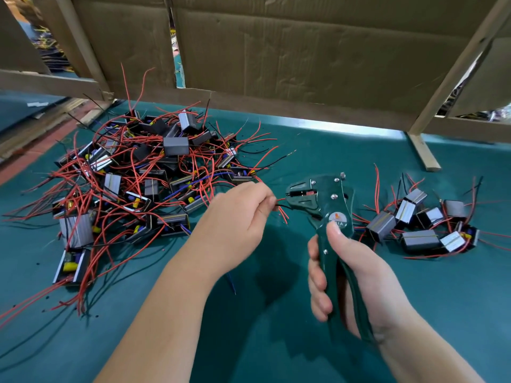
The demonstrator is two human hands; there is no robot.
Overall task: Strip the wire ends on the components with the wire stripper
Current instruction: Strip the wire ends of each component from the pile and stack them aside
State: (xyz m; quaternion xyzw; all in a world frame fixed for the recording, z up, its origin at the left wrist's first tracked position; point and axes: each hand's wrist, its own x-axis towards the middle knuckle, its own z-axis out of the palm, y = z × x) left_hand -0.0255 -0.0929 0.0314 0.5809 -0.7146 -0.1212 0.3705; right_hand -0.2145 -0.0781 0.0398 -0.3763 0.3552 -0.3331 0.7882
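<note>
My right hand (356, 275) grips the handles of a dark green wire stripper (325, 200), whose jaws point left. Thin red and black wires (282, 210) are pinched between the fingertips of my left hand (237, 214), and their ends reach the stripper's jaws. A large pile of black boxy components (132, 175) with tangled red, black and blue wires lies at the left. Over at the right sits a smaller heap of the same components (423, 225).
The work surface is a green mat (276, 313). Brown cardboard panels (304, 56) on wooden frames (423, 150) wall off the back. Small bits of stripped insulation dot the mat near the left pile.
</note>
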